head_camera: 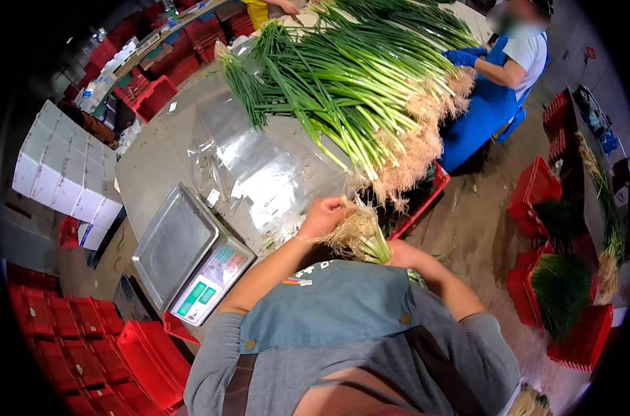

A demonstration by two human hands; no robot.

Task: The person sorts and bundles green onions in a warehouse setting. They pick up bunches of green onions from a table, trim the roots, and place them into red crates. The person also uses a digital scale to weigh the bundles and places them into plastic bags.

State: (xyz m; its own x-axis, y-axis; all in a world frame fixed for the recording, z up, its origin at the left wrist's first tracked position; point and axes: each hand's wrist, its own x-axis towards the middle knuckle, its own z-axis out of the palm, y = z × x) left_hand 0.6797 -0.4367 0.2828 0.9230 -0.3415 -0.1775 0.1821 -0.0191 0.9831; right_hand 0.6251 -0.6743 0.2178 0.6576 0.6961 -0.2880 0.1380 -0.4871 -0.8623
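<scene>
A bunch of green onions (pixel 376 243) is held close to my apron, its pale stringy roots pointing up and away from me. My right hand (pixel 401 254) grips the bunch around its stalks. At the root end, the fingers of my left hand (pixel 323 216) pinch a pale stem, and roots hang against the wrist. Beyond my hands lies a large pile of green onions (pixel 341 93) on the metal table (pixel 154 143), roots towards the right. Clear plastic bags (pixel 263 171) lie flat left of the pile. The lower leaves of my bunch are hidden behind my apron and arm.
A digital scale (pixel 180 249) stands at left on the table. A red crate (pixel 424 200) sits by the table's right edge. A co-worker in a blue apron (pixel 476 125) handles onions. White boxes (pixel 65 166) and red crates (pixel 81 338) are stacked left; more crates (pixel 536 190) stand right.
</scene>
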